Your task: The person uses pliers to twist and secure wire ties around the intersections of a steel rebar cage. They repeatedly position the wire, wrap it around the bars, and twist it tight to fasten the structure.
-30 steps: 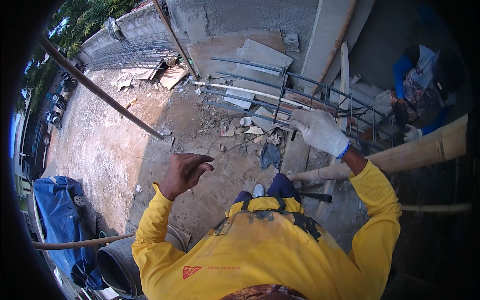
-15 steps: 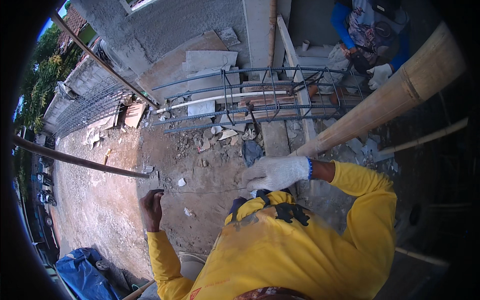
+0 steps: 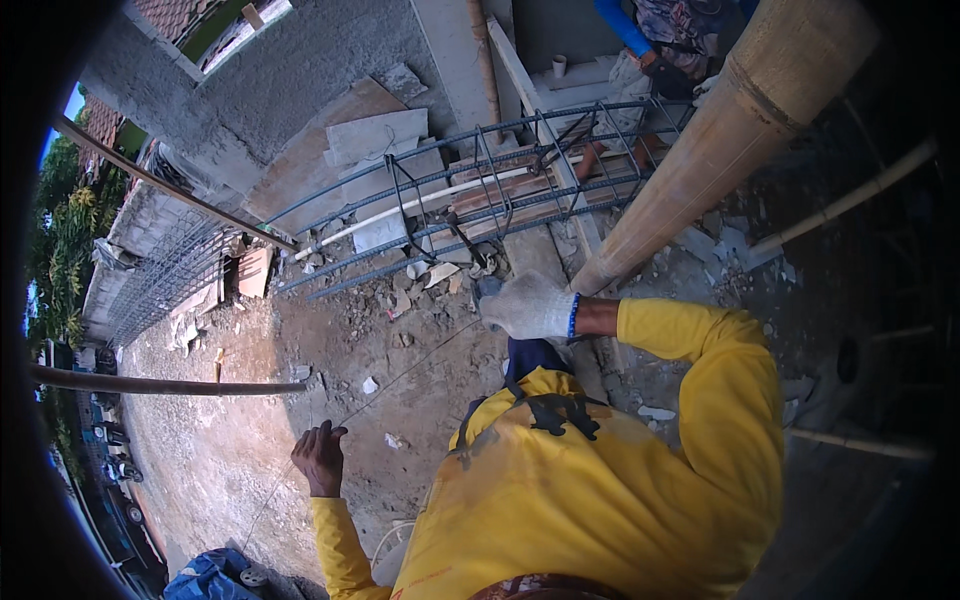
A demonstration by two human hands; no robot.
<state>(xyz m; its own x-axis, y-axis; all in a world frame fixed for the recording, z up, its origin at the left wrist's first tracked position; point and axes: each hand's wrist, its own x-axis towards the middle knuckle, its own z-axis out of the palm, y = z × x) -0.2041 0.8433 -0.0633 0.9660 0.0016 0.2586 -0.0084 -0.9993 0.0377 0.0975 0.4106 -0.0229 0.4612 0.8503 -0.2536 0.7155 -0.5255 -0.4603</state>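
Note:
A thin wire (image 3: 412,366) stretches slantwise between my two hands over the dirt ground. My bare left hand (image 3: 318,460) is closed around it at the lower left, and a length of the wire trails on past that hand toward the ground. Farther off and to the right, my right hand (image 3: 532,306), in a white knit glove with a blue cuff, pinches the other part of the wire; its fingertips are partly hidden. Beyond the right hand lies a long cage of steel rebar (image 3: 480,190) with square stirrups.
A thick bamboo pole (image 3: 700,150) slants up at the right, close by my gloved hand. A thinner pole (image 3: 170,381) juts in from the left. Rubble and broken boards (image 3: 380,135) lie by the wall. Another person (image 3: 680,45) is beyond the cage.
My right hand has moved farther away, toward the rebar cage. My left hand is lower and a little to the right. The wire now slants instead of running level, and the view has shifted.

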